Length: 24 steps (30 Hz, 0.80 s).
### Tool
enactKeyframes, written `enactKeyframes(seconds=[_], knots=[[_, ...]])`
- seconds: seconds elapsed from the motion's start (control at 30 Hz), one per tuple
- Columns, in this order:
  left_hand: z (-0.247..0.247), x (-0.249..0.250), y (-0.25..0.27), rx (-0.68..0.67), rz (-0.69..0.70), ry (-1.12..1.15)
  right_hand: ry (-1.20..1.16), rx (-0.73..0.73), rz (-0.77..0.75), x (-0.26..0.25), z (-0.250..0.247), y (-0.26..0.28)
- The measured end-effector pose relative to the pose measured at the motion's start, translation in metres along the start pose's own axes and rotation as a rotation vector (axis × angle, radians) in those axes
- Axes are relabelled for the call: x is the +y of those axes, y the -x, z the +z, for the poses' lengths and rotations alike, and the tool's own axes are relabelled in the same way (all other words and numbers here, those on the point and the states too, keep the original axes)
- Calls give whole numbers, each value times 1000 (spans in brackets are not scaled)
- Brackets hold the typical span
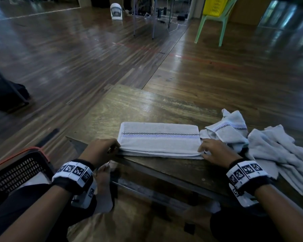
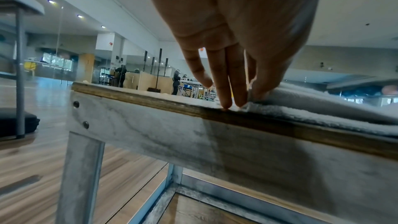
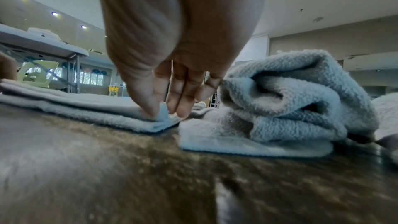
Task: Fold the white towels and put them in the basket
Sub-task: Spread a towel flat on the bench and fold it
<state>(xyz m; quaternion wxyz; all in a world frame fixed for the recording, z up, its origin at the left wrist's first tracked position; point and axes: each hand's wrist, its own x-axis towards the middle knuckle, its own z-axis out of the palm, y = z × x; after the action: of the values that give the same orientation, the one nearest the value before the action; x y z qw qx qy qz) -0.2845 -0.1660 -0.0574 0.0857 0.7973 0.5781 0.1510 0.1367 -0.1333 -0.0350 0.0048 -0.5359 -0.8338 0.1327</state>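
Observation:
A white towel with a checked blue stripe lies folded into a long band near the front edge of the low wooden table. My left hand pinches its near left corner; in the left wrist view the left hand has its thumb on the towel and its fingertips at the table edge. My right hand pinches the near right corner; in the right wrist view a tuft of the towel stands between thumb and fingers of the right hand. A black basket sits low at my left.
A crumpled striped towel lies just right of the folded one, seen bunched beside my right fingers. More loose white towels are heaped at the table's right end. A green chair stands far back on the wooden floor.

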Motion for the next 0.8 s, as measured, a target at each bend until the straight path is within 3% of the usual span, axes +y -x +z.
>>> enactKeyframes(seconds=[0.23, 0.43, 0.8], knots=[[0, -1, 1, -1, -31, -11, 16, 171, -70, -1, -7, 4], [-2, 0, 0, -52, -32, -158, 62, -99, 15, -1, 0, 4], [5, -6, -3, -80, 29, -70, -23, -30, 28, -6, -3, 5]])
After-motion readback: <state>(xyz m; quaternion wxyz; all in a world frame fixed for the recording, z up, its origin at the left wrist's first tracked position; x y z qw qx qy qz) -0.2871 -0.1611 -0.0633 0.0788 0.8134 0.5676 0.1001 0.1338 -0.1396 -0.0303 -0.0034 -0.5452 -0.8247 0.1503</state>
